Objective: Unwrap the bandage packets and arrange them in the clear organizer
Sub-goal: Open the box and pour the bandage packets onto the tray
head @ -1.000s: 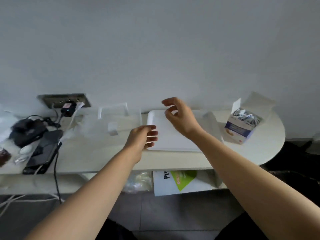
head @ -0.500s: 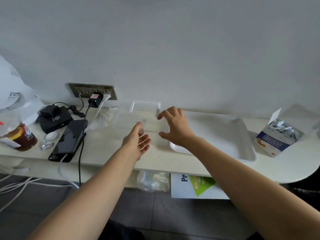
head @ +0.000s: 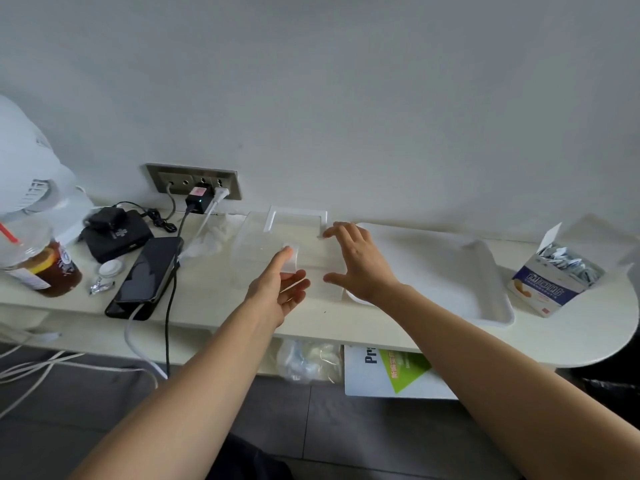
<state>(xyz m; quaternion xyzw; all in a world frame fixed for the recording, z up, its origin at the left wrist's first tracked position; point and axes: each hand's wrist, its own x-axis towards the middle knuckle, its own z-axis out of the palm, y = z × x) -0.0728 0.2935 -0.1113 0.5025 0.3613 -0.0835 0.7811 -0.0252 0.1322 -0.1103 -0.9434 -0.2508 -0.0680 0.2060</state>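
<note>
**Fig. The person's arms and clothing.** Both forearms are showing bare along their whole visible length, running from the near edge of the scene out to the wrists. The left hand [head: 277,292] and the right hand [head: 360,268] are likewise going uncovered. Between the two arms, at the near edge, a dark garment [head: 242,460] is showing. Its cut and fabric are lying too deep in shadow to tell.
</note>
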